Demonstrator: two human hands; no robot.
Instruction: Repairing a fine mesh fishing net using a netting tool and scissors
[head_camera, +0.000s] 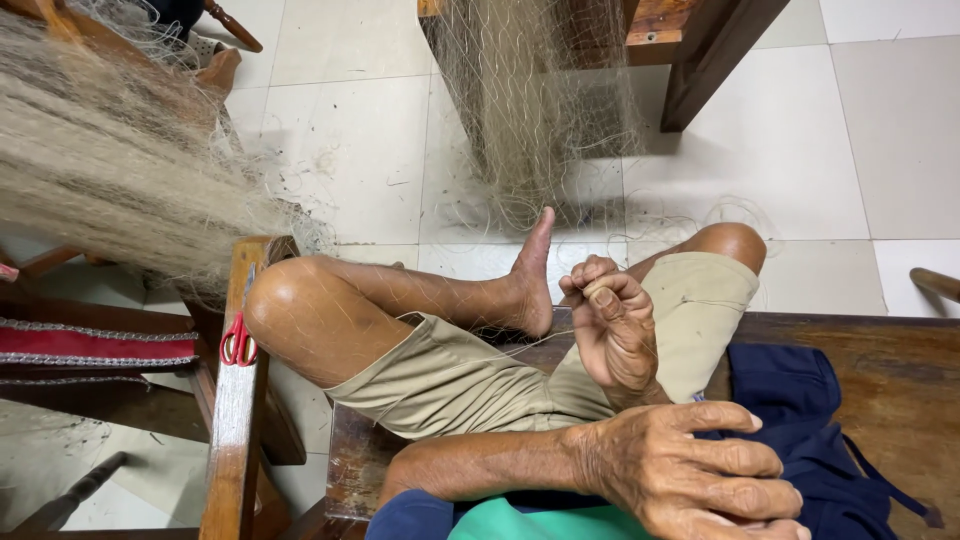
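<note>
No packages, labels, signs or screens showing anywhere.

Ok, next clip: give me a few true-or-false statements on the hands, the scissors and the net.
1. The right hand pinches a fine net line between its fingertips. True.
2. The red-handled scissors lie on the floor tiles. False: they rest on a wooden rail at the left.
3. The left hand holds the scissors. False: it lies with its fingers stretched out on a dark blue cloth.
4. A fishing net hangs down to the floor ahead of the bare foot. True.
</note>
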